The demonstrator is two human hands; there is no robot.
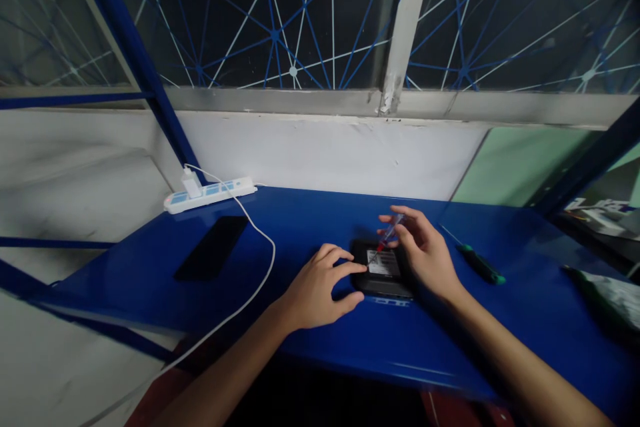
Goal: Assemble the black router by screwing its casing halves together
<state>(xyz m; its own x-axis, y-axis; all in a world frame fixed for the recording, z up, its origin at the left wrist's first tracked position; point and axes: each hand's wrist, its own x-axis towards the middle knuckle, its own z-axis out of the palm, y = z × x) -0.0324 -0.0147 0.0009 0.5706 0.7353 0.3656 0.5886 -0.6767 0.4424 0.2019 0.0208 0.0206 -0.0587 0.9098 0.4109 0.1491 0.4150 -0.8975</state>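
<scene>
A small black device (384, 285) with a white label (384, 263) lies flat on the blue table (320, 340). My right hand (424, 247) holds a small screwdriver (393, 229) with a clear purplish handle and a red collar, tilted, its tip down at the label's left side. From the left, my left hand (327, 283) touches the device with its index fingertip beside the screwdriver's tip; its fingers are spread and hold nothing.
A green and black screwdriver (481, 263) lies to the right, with a dark item and silvery packet (613, 295) beyond it. On the left are a black flat panel (213, 248), a white power strip (213, 194) and a white cable (265, 273).
</scene>
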